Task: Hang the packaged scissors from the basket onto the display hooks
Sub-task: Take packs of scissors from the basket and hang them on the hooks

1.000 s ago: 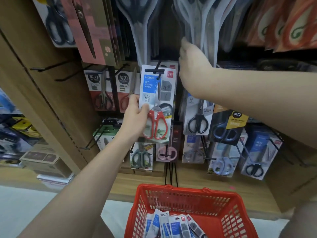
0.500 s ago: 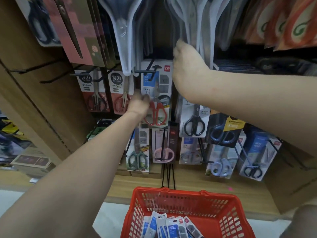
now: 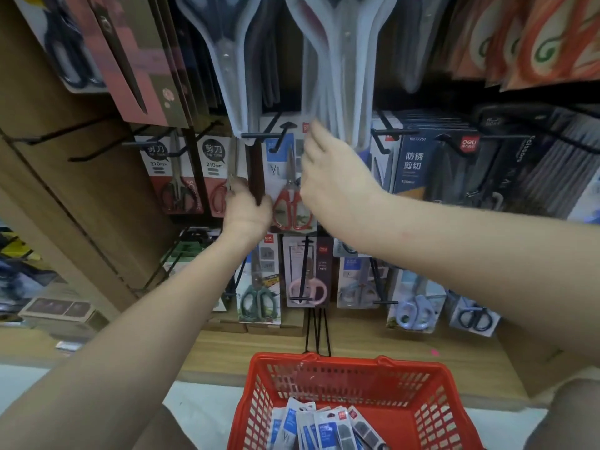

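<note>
We look down both forearms at a pegboard display. The left hand [image 3: 248, 211] grips the lower left edge of a packaged scissors [image 3: 287, 177], a white and blue card with red handles, its fingers curled round the card's border. The card hangs at the display hook [image 3: 269, 135], a black prong whose tip projects in front of the card's top; whether the card's hole is seated on the prong we cannot tell. The right hand [image 3: 331, 177] lies over the card's right edge with fingers loosely extended upward; it is motion-blurred, and we cannot tell whether it touches the card or the clear blister packs [image 3: 337, 69] that hang from the row above and overlap the card's top. To the left, just beside the gripping hand, hang two red cards marked 210 mm [image 3: 191, 177]; to the right, a dark blue pack [image 3: 418, 164] hangs on its own hook, so the card occupies a narrow slot between neighbours. Below it hang a pink-handled pack [image 3: 306, 274] and a green-handled pack [image 3: 259, 287], near the card's lower edge. The wooden shelf [image 3: 389, 349] runs beneath the display. In front of it stands the red basket [image 3: 431, 414], holding further packaged scissors [image 3: 321, 428] fanned upright, well apart from both hands.
</note>
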The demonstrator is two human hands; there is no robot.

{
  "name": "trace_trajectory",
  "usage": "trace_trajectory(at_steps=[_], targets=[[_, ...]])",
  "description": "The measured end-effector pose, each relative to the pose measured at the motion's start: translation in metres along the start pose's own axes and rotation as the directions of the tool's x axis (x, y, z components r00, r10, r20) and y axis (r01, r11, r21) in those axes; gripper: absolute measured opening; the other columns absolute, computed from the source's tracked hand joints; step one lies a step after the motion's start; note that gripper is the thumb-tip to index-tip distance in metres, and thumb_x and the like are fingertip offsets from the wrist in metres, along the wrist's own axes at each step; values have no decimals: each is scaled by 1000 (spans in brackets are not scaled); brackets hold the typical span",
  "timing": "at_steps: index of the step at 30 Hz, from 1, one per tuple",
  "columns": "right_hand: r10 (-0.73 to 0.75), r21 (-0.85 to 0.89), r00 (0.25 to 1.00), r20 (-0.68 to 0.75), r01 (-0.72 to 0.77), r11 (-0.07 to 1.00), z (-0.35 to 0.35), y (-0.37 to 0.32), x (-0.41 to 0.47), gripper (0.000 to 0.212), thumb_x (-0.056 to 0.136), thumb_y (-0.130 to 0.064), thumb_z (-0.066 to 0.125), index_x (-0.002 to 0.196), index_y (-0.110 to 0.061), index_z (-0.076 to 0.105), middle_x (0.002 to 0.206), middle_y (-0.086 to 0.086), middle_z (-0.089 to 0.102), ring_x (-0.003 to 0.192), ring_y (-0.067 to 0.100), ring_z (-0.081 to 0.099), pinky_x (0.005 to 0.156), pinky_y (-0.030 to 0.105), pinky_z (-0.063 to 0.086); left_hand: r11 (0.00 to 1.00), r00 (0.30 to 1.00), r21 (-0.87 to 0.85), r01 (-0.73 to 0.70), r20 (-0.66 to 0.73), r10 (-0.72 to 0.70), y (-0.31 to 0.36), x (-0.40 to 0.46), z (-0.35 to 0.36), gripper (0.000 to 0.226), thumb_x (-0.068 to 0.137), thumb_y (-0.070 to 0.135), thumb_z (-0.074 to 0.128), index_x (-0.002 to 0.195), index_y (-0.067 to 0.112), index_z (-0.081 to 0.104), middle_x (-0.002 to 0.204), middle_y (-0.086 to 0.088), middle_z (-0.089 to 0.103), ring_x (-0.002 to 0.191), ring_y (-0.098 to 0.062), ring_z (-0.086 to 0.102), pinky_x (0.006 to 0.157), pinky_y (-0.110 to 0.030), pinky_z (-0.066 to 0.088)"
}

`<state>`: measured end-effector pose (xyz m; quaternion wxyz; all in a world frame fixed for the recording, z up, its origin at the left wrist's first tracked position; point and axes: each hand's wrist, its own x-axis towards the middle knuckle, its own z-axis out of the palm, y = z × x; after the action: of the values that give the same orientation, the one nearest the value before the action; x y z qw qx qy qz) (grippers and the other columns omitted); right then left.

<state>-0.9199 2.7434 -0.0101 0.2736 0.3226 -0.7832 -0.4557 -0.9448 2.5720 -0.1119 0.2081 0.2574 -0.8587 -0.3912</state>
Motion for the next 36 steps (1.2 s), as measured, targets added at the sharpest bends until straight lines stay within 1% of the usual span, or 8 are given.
trace_trajectory(at_steps=[6,9,12,14,20,26,31,36], targets=[[-175,466,948,-265,285,838,21,-62,-58,30,100,-15,50,122,-6,68,122,17,64,125,40,53,122,55,26,967,971,-94,-237,15,239,-49,-107,-3,21,102,14,61,104,28,45,94,1,56,78,-6,54,72,-34,49],[-60,673,938,-342,289,681,51,-112,-99,14,79,-15,66,92,-15,71,90,4,66,90,27,64,88,37,45,969,943,-56,-241,221,248,-80,-164,15,24,99,8,62,98,27,46,86,3,54,71,-7,51,65,-25,41],[-20,880,990,-139,132,455,80,-169,-135,23,65,-14,80,85,-15,70,79,2,66,70,24,68,58,32,45,975,891,55,-214,421,172,-109,-201,41,23,94,6,63,99,22,47,88,1,57,76,-18,57,68,-29,46],[-186,937,975,119,-48,345,104,-211,-154,28,81,-15,69,109,-14,66,98,4,69,87,29,71,59,33,42,969,823,138,-203,561,93,-124,-216,63,18,95,13,63,102,22,49,92,1,60,83,-23,61,74,-43,51],[-544,792,618,567,-590,155,193,-316,-203,36,102,-27,56,135,-12,57,137,15,64,123,34,62,92,34,51,871,514,453,-191,802,-304,-197,-255,135,53,105,34,58,149,11,38,146,-16,53,128,-35,57,97,-41,50],[-674,522,386,630,-853,-1,228,-381,-259,44,88,-22,74,131,-16,62,123,10,71,107,27,69,83,25,52,819,453,526,228,687,-568,-260,-288,169,53,101,28,65,147,12,44,130,-8,65,109,-28,63,81,-28,41],[-679,337,303,668,-937,-87,244,-406,-276,77,77,-36,87,142,-24,49,132,6,62,113,26,60,96,33,51,756,344,487,437,686,-641,-279,-307,186,79,94,34,74,160,17,33,144,-5,58,127,-29,61,110,-45,50],[-671,303,254,697,-952,-46,254,-424,-285,106,68,-53,87,156,-31,33,160,12,40,146,38,40,117,49,39,708,232,531,466,699,-676,-286,-319,193,87,87,53,78,157,19,37,145,2,56,127,-23,55,113,-42,44]])
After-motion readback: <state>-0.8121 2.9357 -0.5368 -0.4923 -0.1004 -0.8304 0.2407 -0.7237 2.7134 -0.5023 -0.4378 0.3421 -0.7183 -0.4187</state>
